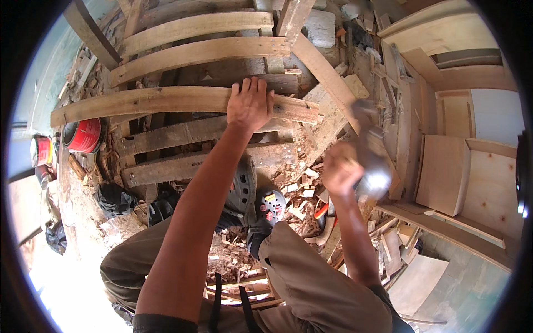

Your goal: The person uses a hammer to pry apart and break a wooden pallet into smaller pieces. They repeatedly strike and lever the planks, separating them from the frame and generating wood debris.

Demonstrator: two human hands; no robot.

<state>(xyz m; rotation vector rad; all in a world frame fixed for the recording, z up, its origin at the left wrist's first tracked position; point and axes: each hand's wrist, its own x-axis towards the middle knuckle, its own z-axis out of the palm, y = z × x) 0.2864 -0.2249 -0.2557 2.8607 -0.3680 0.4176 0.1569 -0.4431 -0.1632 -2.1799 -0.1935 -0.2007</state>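
Note:
My left hand (250, 105) presses down on a long wooden plank (166, 100), its fingers curled over the far edge near the right end. That plank lies across several other slats of a pallet-like wooden frame (205, 53). To the right, my right hand (342, 169) is raised and closed around a short-handled tool with a broad metal head (376, 176). Motion blurs both the hand and the tool, so whether it is a hammer or a hatchet does not show. The tool is apart from the plank.
Wood chips (300, 188) cover the ground around my shoes (272, 205). A tool with an orange-and-black handle (322, 212) lies by my right leg. Red cans (83, 135) and black plastic bags (115, 198) stand on the left. Plywood cabinet-like pieces (442, 175) occupy the right side.

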